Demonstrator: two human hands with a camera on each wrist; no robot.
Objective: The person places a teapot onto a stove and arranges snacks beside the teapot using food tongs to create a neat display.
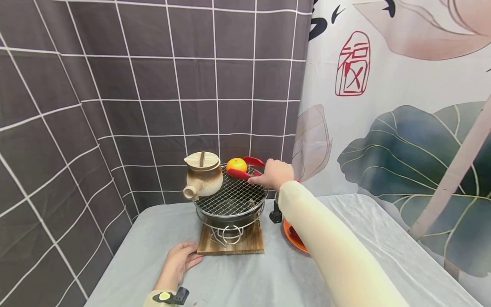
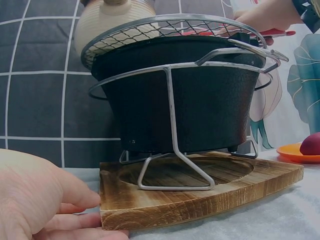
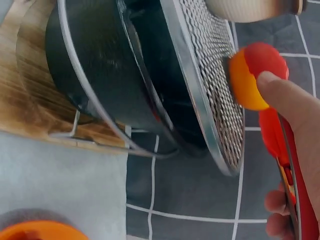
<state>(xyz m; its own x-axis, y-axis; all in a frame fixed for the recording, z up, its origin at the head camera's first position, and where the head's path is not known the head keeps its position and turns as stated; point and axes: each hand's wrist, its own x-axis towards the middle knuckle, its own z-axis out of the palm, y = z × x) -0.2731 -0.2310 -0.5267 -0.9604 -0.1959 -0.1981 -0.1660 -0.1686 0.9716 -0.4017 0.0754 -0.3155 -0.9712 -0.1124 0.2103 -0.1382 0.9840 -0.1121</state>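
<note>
My right hand (image 1: 277,172) grips red-tipped tongs (image 3: 292,172), thumb along one arm of them. The tongs' red ends lie around an orange citrus fruit (image 1: 236,165), which sits at the back of the wire grill mesh (image 1: 224,200). The mesh rests tilted on a round black stove (image 2: 180,105) in a wire stand on a wooden board (image 2: 200,210). My left hand (image 1: 180,260) lies low on the table, its extended fingertips touching the board's near left corner.
A clay teapot (image 1: 210,181) with a wooden lid and side handle stands on the mesh's left. Right of the stove, partly behind my right forearm, is an orange plate (image 1: 293,241) with a dark red item (image 2: 311,145). Curtains hang behind the table (image 1: 153,230).
</note>
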